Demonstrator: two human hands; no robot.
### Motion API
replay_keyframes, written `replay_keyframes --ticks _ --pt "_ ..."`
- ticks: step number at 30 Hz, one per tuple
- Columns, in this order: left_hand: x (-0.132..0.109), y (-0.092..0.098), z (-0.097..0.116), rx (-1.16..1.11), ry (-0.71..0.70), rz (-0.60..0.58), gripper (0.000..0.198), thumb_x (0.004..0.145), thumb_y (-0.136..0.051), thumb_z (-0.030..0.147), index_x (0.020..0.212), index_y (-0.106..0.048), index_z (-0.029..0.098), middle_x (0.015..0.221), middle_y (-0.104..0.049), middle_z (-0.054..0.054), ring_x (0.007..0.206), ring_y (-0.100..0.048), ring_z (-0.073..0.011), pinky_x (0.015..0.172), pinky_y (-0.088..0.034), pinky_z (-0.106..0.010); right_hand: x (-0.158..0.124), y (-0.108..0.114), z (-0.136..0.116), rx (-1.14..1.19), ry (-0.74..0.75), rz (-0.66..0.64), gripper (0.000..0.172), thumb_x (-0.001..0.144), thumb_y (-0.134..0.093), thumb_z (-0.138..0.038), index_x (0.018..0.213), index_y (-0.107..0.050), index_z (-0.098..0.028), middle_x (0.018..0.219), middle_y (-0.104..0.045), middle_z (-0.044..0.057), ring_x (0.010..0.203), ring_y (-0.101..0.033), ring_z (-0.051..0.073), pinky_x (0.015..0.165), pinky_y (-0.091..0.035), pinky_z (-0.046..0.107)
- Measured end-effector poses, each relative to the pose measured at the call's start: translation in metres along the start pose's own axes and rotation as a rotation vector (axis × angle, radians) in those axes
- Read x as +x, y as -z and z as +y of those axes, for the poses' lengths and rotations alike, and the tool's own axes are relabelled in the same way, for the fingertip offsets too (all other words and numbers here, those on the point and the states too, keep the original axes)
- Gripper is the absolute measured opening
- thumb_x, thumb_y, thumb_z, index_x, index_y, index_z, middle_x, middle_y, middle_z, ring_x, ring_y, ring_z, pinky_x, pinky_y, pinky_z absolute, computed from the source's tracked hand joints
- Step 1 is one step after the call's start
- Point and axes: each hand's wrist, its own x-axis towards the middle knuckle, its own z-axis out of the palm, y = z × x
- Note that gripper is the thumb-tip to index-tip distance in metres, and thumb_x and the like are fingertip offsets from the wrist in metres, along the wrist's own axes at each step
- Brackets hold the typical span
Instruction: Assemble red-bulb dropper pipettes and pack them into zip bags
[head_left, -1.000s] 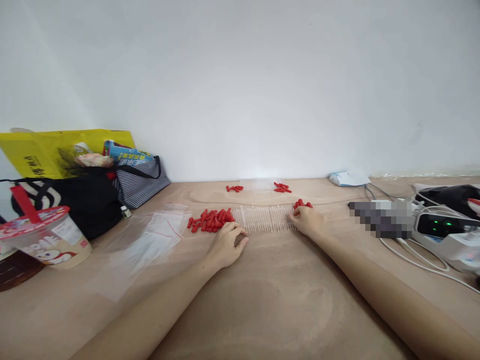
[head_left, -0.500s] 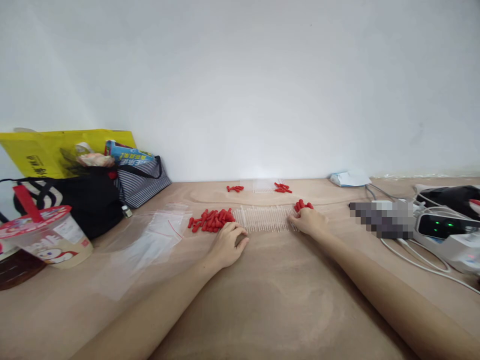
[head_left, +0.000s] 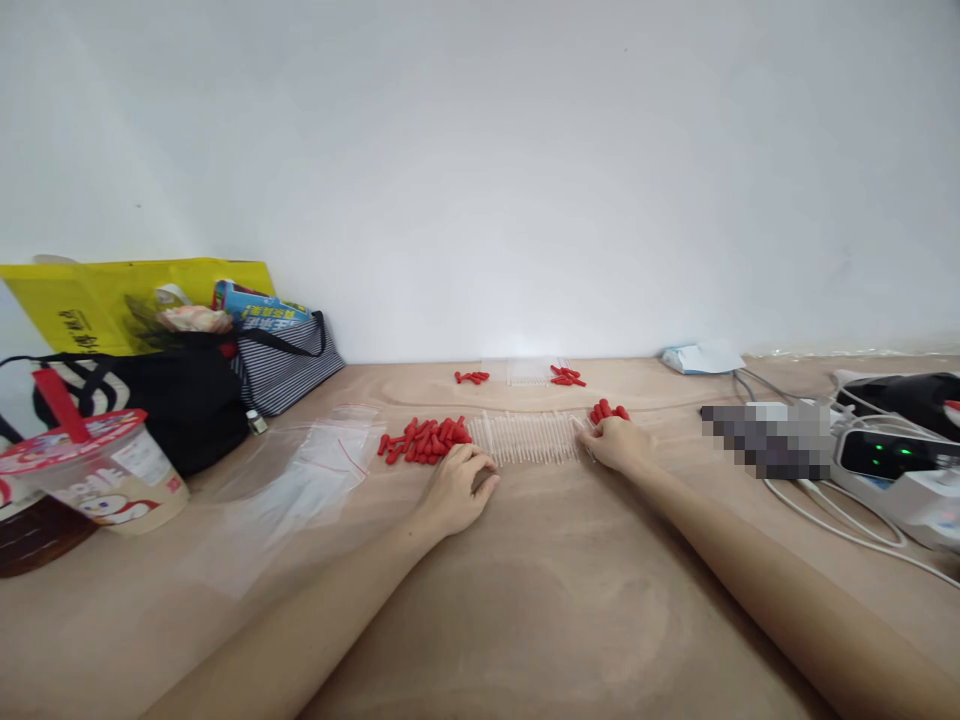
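Observation:
Thin whitish sticks with slightly thicker ends, like cotton swabs (head_left: 529, 438), lie side by side in a long row on the table. At the row's left end rests my left hand (head_left: 461, 488), its fingers loosely bent and its thumb apart, close to a heap of small red bulb-ended pieces (head_left: 424, 442). My right hand (head_left: 616, 443) is at the other end of the row, thumb and fingers brought together on the last sticks. What lies between those fingertips is hidden. Just behind it sits a smaller red cluster (head_left: 606, 411).
Clear plastic bags (head_left: 315, 470) lie left of the heap. Farther back are two small red groups beside a clear packet (head_left: 529, 372). A drink cup (head_left: 124, 480) and bags (head_left: 289, 365) stand left. Cables (head_left: 832, 515) and a white device (head_left: 892, 460) are at right.
The whole view has shifted very slightly. Both hands keep their places, and the red pieces and the row of sticks look the same.

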Motion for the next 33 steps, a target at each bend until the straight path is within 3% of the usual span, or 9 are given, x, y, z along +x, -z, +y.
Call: replay_keyframes --ticks 7,11,16,20,23,27,30,33 --pt "-0.001 -0.002 0.001 0.056 0.016 0.011 0.006 0.074 -0.054 0.018 0.079 -0.058 0.018 0.086 -0.056 -0.005 0.086 -0.049 -0.0203 0.078 -0.040 -0.035 -0.001 0.004 -0.002 -0.048 0.005 -0.006 0.036 0.078 -0.037 -0.043 0.076 -0.064 -0.020 0.088 -0.063 0.011 0.090 -0.055 0.028 0.070 -0.040 0.040" --pt "0.001 0.002 0.000 0.182 0.063 0.067 0.009 0.074 -0.055 0.023 0.082 -0.058 0.019 0.087 -0.057 -0.005 0.086 -0.049 -0.0222 0.075 -0.039 -0.036 -0.004 0.003 -0.003 -0.045 0.008 0.099 0.032 0.078 -0.039 -0.040 0.078 -0.064 -0.020 0.085 -0.064 0.010 0.085 -0.057 0.026 0.067 -0.039 0.035" --pt "0.012 0.019 -0.014 0.311 0.202 0.235 0.012 0.077 -0.051 0.025 0.083 -0.060 0.019 0.087 -0.059 -0.004 0.087 -0.050 -0.0225 0.079 -0.036 -0.036 -0.019 -0.004 -0.010 0.017 0.261 0.327 0.033 0.080 -0.038 -0.042 0.071 -0.062 -0.019 0.077 -0.065 0.005 0.074 -0.058 0.019 0.056 -0.032 0.025" --pt "0.021 0.034 -0.030 0.337 0.275 0.325 0.018 0.077 -0.049 0.028 0.081 -0.063 0.018 0.082 -0.060 -0.005 0.085 -0.051 -0.0220 0.078 -0.038 -0.033 -0.038 -0.015 -0.019 0.048 0.473 0.340 0.033 0.080 -0.039 -0.042 0.068 -0.060 -0.020 0.066 -0.063 0.002 0.060 -0.056 0.014 0.048 -0.023 0.023" --pt "0.027 0.041 -0.041 0.369 0.344 0.285 0.021 0.076 -0.050 0.031 0.082 -0.065 0.018 0.080 -0.060 -0.006 0.084 -0.052 -0.0228 0.077 -0.039 -0.034 -0.048 -0.020 -0.024 0.071 0.599 0.298 0.031 0.080 -0.039 -0.041 0.069 -0.059 -0.020 0.064 -0.062 0.001 0.058 -0.054 0.012 0.048 -0.022 0.023" --pt "0.036 0.044 -0.053 0.355 0.451 0.130 0.029 0.073 -0.053 0.038 0.089 -0.067 0.019 0.085 -0.061 -0.009 0.086 -0.054 -0.0262 0.077 -0.039 -0.037 -0.053 -0.022 -0.026 0.095 0.740 0.207 0.028 0.080 -0.040 -0.039 0.069 -0.058 -0.019 0.066 -0.061 0.000 0.058 -0.052 0.011 0.049 -0.021 0.022" --pt "0.043 0.042 -0.060 0.296 0.474 0.058 0.029 0.070 -0.056 0.040 0.085 -0.068 0.019 0.082 -0.063 -0.010 0.080 -0.056 -0.0262 0.071 -0.041 -0.037 -0.053 -0.021 -0.025 0.111 0.765 0.189 0.027 0.080 -0.041 -0.037 0.068 -0.057 -0.018 0.066 -0.060 0.000 0.058 -0.051 0.011 0.049 -0.020 0.022" --pt "0.050 0.041 -0.062 0.264 0.467 0.069 0.023 0.068 -0.058 0.039 0.074 -0.069 0.020 0.072 -0.063 -0.008 0.074 -0.058 -0.0253 0.065 -0.043 -0.035 -0.052 -0.022 -0.024 0.125 0.769 0.186 0.026 0.080 -0.042 -0.037 0.068 -0.057 -0.018 0.066 -0.060 0.000 0.057 -0.051 0.011 0.048 -0.020 0.023"
